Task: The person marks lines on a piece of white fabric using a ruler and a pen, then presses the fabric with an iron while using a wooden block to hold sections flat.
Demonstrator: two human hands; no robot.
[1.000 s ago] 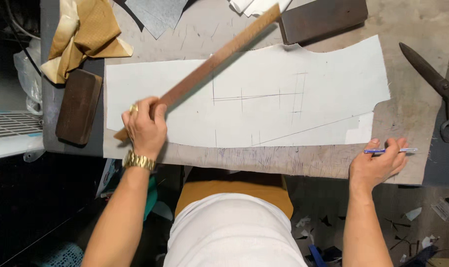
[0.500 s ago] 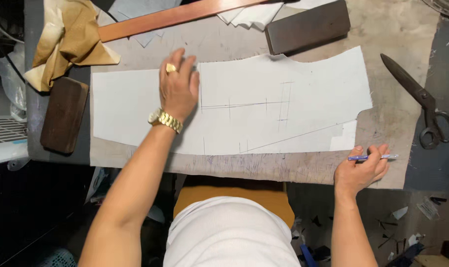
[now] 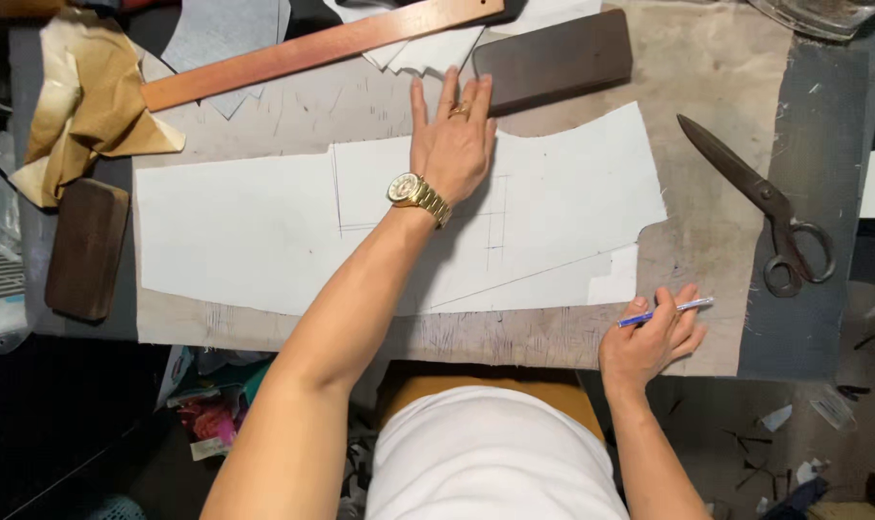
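Head view: white paper pattern [image 3: 264, 241] lies mid-table, pinned flat by the left hand [image 3: 452, 144], fingers spread. Right hand [image 3: 649, 342] pinches a blue pen [image 3: 667, 311] at the near edge. Marking seems underway; drawing further lines likely needs the far wooden ruler [image 3: 322, 48].

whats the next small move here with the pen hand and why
Probably bring the right hand with the blue pen up onto the white paper pattern. The left hand lies flat on it by the pencilled lines, while the pen sits off the paper at the table's near edge.
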